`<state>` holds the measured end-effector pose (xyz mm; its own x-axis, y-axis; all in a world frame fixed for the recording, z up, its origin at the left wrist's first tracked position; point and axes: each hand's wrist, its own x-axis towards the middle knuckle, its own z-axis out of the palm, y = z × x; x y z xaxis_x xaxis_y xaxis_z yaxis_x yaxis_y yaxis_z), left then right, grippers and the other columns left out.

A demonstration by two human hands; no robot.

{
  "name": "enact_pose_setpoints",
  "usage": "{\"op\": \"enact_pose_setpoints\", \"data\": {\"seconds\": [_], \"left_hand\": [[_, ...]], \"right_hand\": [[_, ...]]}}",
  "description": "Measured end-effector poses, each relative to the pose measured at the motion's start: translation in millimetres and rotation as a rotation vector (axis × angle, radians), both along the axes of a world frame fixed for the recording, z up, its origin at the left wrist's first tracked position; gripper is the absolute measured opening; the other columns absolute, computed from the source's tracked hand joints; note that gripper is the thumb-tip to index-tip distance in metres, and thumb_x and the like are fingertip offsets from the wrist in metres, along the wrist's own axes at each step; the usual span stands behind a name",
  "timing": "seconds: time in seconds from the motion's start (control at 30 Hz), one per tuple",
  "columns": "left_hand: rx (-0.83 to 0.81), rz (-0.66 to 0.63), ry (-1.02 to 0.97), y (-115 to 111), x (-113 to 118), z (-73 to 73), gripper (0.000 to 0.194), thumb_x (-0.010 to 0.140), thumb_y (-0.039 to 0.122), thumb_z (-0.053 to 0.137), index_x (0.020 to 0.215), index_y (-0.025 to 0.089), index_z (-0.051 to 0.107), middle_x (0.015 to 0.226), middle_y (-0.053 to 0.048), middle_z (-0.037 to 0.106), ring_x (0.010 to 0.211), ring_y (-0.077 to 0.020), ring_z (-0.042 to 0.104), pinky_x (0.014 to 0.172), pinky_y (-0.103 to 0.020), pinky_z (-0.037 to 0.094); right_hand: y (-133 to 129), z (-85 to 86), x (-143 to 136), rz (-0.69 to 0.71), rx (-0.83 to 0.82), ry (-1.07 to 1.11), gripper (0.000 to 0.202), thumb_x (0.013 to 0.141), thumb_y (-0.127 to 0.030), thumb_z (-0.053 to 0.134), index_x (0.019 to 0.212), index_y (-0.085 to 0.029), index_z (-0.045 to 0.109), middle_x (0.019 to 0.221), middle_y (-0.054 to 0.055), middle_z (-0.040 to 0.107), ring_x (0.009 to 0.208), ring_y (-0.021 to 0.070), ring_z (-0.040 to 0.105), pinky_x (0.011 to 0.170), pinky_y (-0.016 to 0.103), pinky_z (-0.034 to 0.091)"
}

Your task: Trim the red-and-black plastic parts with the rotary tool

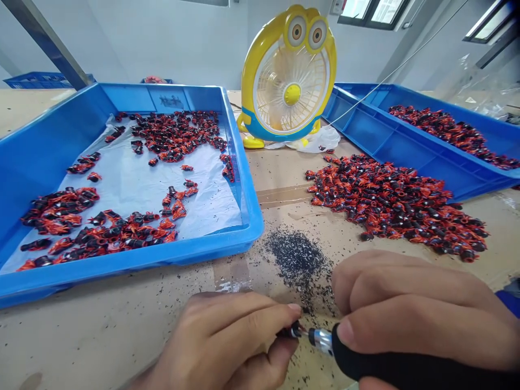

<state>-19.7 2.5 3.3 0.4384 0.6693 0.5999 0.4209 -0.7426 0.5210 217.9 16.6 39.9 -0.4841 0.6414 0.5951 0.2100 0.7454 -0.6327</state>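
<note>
My left hand [244,338] is closed, pinching a small dark part [293,329] between thumb and fingers; most of it is hidden by them. Wrapped round a black-handled tool [365,357] is my right hand [422,309]. The tool has a silver collar [323,341] and a thin metal tip that points left and meets the end of the part. I cannot tell the tool's exact kind. Just beyond the hands lies a heap of black and whitish shavings [298,257]. To the right of it spreads a pile of small black and orange-red parts [390,200].
At left, a blue tray [244,238] holds similar parts on a white sheet [122,184]. More fill another blue tray [390,135] at right. A yellow-and-blue fan [292,95] stands between them on the brown, taped tabletop [122,319]. Clear plastic [479,86] lies behind, right.
</note>
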Motion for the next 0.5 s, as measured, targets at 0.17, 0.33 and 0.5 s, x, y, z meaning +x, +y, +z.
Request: {"op": "enact_pose_setpoints", "data": {"seconds": [0.17,0.33,0.5], "left_hand": [[-0.038,-0.001,-0.015,0.4,0.0,1.6,0.017,0.100,0.023,0.074,0.117,0.019,0.075,0.101,0.001,0.086,0.083,-0.0075,0.083,0.084,-0.010,0.064],[-0.061,-0.013,-0.024,0.9,-0.7,2.7,0.017,0.101,0.020,0.071,0.117,0.019,0.075,0.100,0.000,0.086,0.078,-0.0083,0.083,0.074,-0.012,0.066],[-0.052,0.004,-0.040,0.7,-3.1,-0.1,0.017,0.099,0.021,0.072,0.116,0.022,0.075,0.097,0.000,0.087,0.077,-0.0095,0.083,0.074,-0.013,0.067]], "right_hand": [[13.8,1.1,5.3,-0.008,0.076,-0.097,0.019,0.088,-0.039,0.081,0.094,-0.027,0.067,0.070,-0.001,0.067,0.053,0.0167,0.063,0.048,0.030,0.056],[14.9,1.9,9.4,-0.111,0.122,-0.165,0.035,0.077,-0.055,0.090,0.088,-0.028,0.072,0.075,0.003,0.071,0.068,0.0226,0.074,0.052,0.032,0.061],[11.4,0.0,2.6,-0.071,0.106,-0.128,0.033,0.081,-0.051,0.088,0.091,-0.026,0.071,0.075,0.003,0.070,0.066,0.0208,0.073,0.052,0.030,0.061]]}}
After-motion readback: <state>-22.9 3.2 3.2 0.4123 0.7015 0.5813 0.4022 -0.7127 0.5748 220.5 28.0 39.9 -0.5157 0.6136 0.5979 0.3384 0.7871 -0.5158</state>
